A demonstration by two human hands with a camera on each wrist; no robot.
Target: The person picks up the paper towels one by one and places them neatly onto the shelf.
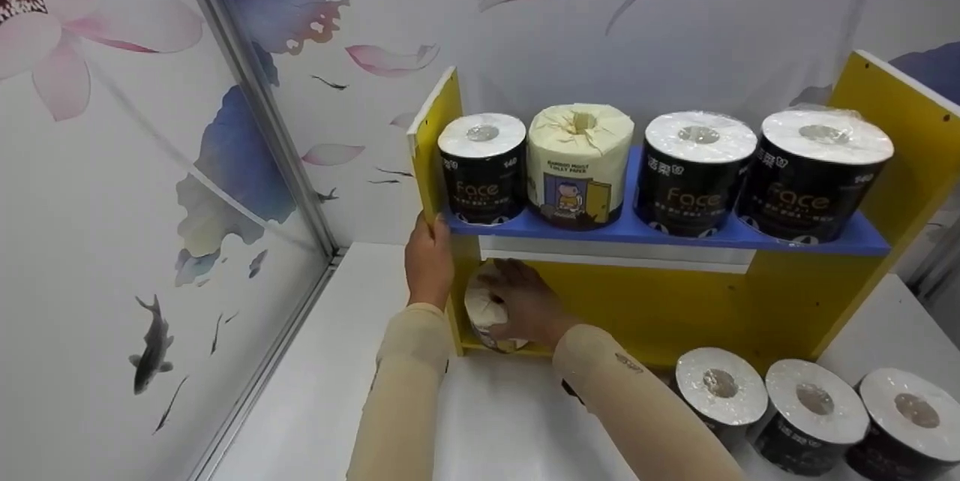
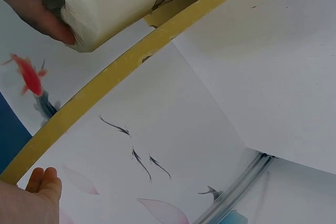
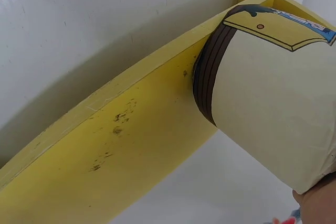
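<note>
A cream-wrapped toilet paper roll [image 1: 484,308] is at the left end of the lower level of a yellow and blue shelf [image 1: 645,308]. My right hand [image 1: 529,301] grips it from above, fingers over its top. Its printed wrapper [image 3: 273,87] fills the right wrist view, its base close to the yellow bottom board; contact there is unclear. My left hand [image 1: 430,263] holds the front edge of the left side panel [image 2: 105,82], just below the blue board. In the left wrist view, its fingertips [image 2: 50,177] show along the panel's outer side.
On the blue upper board [image 1: 600,233] stand a cream roll [image 1: 581,173] and several black-wrapped rolls, one [image 1: 484,181] at the left end. Three more black-wrapped rolls, including one [image 1: 721,387], stand on the white table [image 1: 510,421] at front right. Printed wall panels [image 1: 247,166] rise left and behind.
</note>
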